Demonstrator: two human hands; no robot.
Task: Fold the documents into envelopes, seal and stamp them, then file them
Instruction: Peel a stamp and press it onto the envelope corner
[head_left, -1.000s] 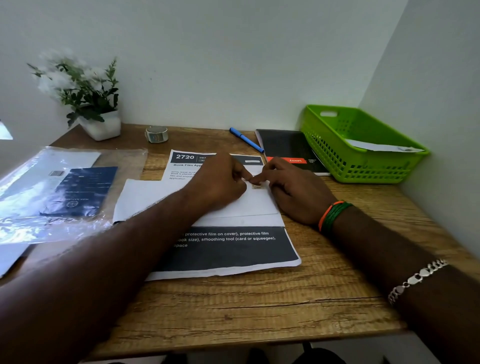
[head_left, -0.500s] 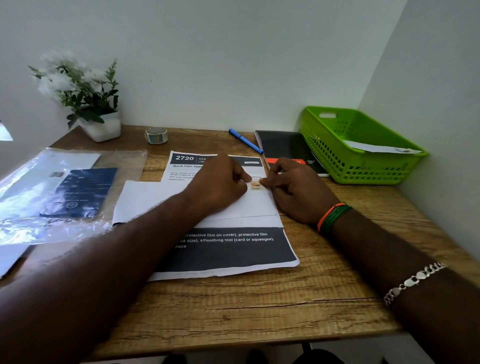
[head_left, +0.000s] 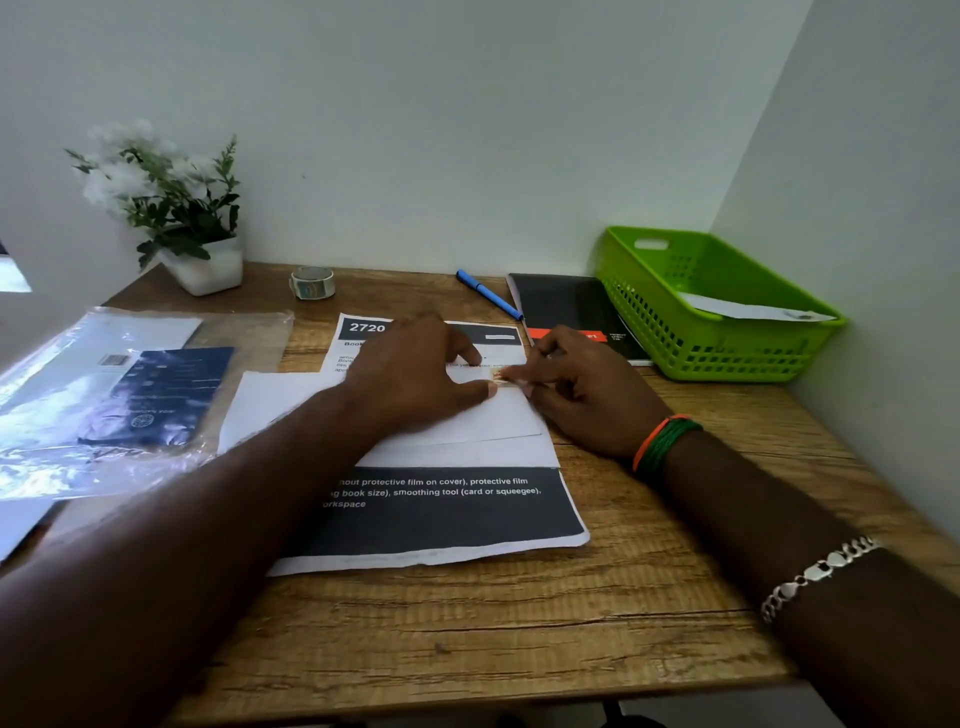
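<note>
A white envelope (head_left: 488, 423) lies flat on a printed black-and-white document (head_left: 447, 512) in the middle of the wooden desk. A small stamp (head_left: 500, 375) sits at the envelope's upper right corner. My left hand (head_left: 415, 376) rests on the envelope, thumb tip touching the stamp's lower edge. My right hand (head_left: 582, 395) lies at the envelope's right edge, its index fingertip pressing on the stamp. Both hands partly hide the envelope and the document's top half.
A green basket (head_left: 727, 343) holding an envelope (head_left: 748, 310) stands at the right by the wall. A black notebook (head_left: 566, 306), blue pen (head_left: 488, 294) and tape roll (head_left: 312, 282) lie behind. A potted plant (head_left: 171, 213) and a plastic sleeve with papers (head_left: 114, 395) occupy the left.
My hands stay at the envelope's upper right corner. The fingertips have shifted slightly on the stamp, the left thumb now at its lower edge and the right index finger on it.
</note>
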